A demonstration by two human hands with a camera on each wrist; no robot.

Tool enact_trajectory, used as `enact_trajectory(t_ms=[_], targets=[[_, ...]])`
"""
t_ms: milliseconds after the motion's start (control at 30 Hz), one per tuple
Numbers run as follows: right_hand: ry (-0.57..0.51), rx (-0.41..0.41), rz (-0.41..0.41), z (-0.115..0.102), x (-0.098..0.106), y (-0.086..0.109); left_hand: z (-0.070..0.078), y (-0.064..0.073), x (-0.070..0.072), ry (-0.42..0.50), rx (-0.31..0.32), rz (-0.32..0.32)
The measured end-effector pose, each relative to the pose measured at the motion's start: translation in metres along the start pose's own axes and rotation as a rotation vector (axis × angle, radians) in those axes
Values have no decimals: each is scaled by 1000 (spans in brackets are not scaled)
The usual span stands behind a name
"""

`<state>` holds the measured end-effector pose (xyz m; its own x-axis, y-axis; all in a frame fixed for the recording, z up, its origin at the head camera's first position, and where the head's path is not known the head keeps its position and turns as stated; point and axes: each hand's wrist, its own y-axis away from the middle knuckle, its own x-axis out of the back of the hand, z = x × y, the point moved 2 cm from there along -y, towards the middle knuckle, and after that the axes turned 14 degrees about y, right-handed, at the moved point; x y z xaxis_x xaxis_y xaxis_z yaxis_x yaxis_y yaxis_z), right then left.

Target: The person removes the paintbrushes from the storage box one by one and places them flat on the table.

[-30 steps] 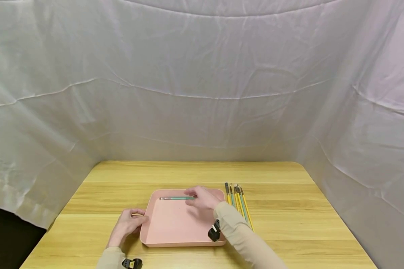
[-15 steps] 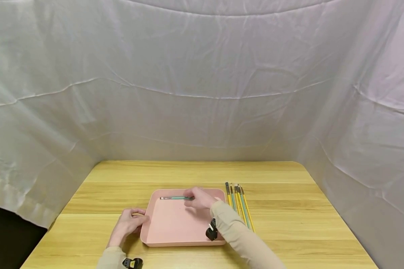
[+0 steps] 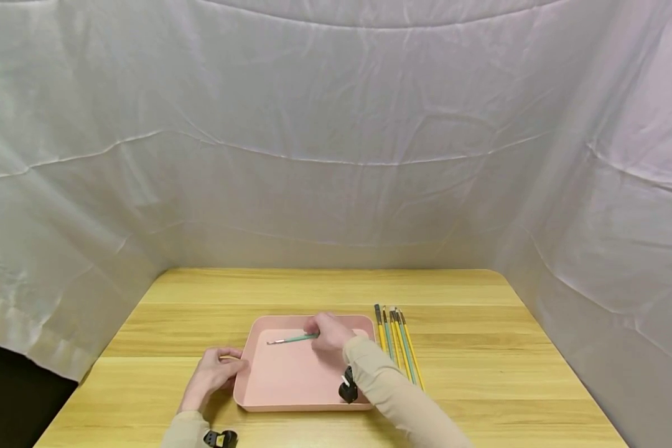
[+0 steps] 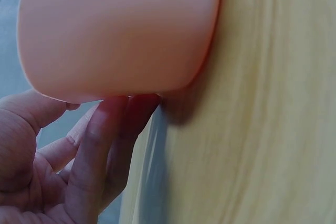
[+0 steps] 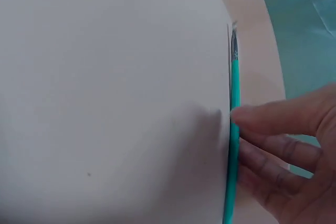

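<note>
A teal-handled paintbrush (image 3: pixel 298 338) slants over the far part of a pink tray (image 3: pixel 291 379), its bristle tip pointing left. The thumb and fingers of my right hand (image 3: pixel 330 333) pinch the brush by its handle. Up close in the right wrist view, the paintbrush (image 5: pixel 235 85) shows a silver ferrule, with my thumb on one side and fingers behind it. At the tray's left side, my left hand (image 3: pixel 210 373) holds the rim. In the left wrist view the thumb is at one edge of the tray (image 4: pixel 121 35) and fingertips reach its underside.
Several paintbrushes (image 3: pixel 406 348) with yellow and teal handles lie side by side on the wooden table (image 3: pixel 481 373), just right of the tray. My right forearm crosses near their lower ends. A grey-white curtain (image 3: pixel 336 205) encloses the table's back and sides.
The teal paintbrush has gone from lying along the tray's far side to a slant, its tip nearer the person. My right hand has shifted slightly left; my left hand stays put.
</note>
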<state>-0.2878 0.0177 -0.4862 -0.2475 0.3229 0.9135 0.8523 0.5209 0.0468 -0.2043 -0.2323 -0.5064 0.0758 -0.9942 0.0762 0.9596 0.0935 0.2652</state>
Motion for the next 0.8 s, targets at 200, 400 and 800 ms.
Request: enact_trajectory(t_ms=[200,400,800], targets=[[65,-31,34,-2,-3,-1,0,0,3,18,-20,-48],[161,-34,38,-4,-5,-2,-2,-2,4,34,-28,-76],[199,-58,32,-5,-1,0,-2,-3,1,11,-6,-13]])
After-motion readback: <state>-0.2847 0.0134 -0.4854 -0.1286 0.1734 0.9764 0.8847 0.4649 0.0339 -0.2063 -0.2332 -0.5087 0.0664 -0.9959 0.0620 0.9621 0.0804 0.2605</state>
